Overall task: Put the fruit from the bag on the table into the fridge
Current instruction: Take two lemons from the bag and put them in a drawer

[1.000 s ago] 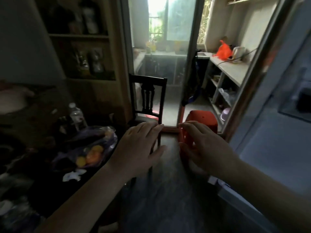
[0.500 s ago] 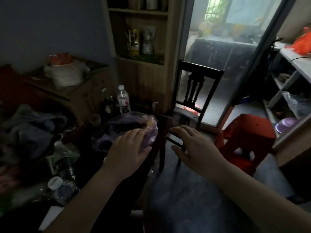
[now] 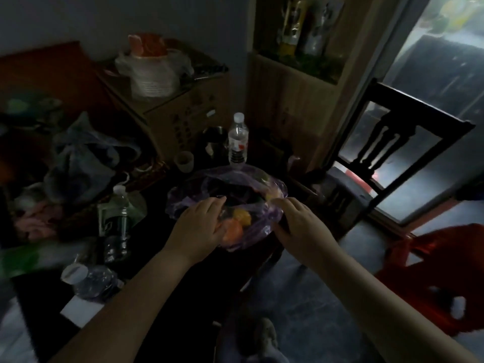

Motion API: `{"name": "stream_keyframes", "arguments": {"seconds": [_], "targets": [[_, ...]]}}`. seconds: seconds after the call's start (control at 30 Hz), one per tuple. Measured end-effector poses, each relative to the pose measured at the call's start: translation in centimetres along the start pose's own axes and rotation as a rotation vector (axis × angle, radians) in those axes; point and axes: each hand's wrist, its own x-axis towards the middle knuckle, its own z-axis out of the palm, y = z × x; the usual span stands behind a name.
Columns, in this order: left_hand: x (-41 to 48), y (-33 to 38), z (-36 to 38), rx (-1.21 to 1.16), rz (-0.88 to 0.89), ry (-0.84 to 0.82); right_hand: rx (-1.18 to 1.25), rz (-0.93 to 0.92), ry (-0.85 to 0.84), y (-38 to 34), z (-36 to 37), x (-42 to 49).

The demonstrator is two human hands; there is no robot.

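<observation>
A purple see-through plastic bag [image 3: 235, 179] lies on the dark table [image 3: 162, 247], near its right edge. Orange and yellow fruit [image 3: 238, 223] show through the plastic at the near side. My left hand [image 3: 201, 224] holds the bag's near-left rim, thumb and fingers curled around the plastic next to the fruit. My right hand [image 3: 296, 221] grips the bag's right rim in the same way. The fridge is out of view.
Right behind the bag stand a water bottle [image 3: 237, 142] and a small cup [image 3: 184, 161]. More bottles [image 3: 116, 226] and clutter crowd the table's left. A dark wooden chair [image 3: 392, 158] sits to the right, with a red plastic stool [image 3: 445, 279] on the floor beyond it.
My view has swung left and down from the doorway to the table. My left hand reached the bag first, then my right hand came across from the chair onto the bag's right rim.
</observation>
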Motion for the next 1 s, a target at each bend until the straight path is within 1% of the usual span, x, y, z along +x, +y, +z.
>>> {"name": "stream_keyframes", "arguments": {"seconds": [0.1, 0.27, 0.37, 0.47, 0.6, 0.67, 0.83, 0.93, 1.0], "targets": [[2.6, -0.7, 1.5, -0.03, -0.092, -0.025, 0.051, -0.031, -0.055, 2.1, 1.2, 2.9], [6.5, -2.2, 4.1, -0.233, -0.304, -0.065, 0.09, -0.048, -0.155, 4.5, 4.0, 7.3], [8.7, -3.1, 5.2, -0.28, -0.376, -0.082, 0.092, -0.076, -0.213, 5.2, 6.1, 10.0], [10.6, -4.1, 6.2, -0.267, -0.404, -0.099, 0.065, -0.09, -0.239, 5.3, 8.0, 12.8], [12.1, -5.3, 7.7, -0.223, -0.395, -0.087, 0.128, -0.059, -0.326, 5.4, 10.9, 15.7], [12.3, -5.9, 8.6, -0.246, -0.39, -0.099, 0.137, -0.055, -0.361, 5.5, 12.4, 16.6], [10.9, -7.2, 9.9, -0.265, -0.404, -0.134, 0.08, -0.045, -0.447, 5.5, 14.9, 18.0], [9.5, -7.3, 10.4, -0.219, -0.451, -0.151, 0.046, -0.049, -0.497, 5.4, 16.0, 17.5], [8.5, -7.2, 10.7, -0.189, -0.481, -0.186, 0.038, -0.059, -0.502, 5.5, 16.5, 16.7]]}}
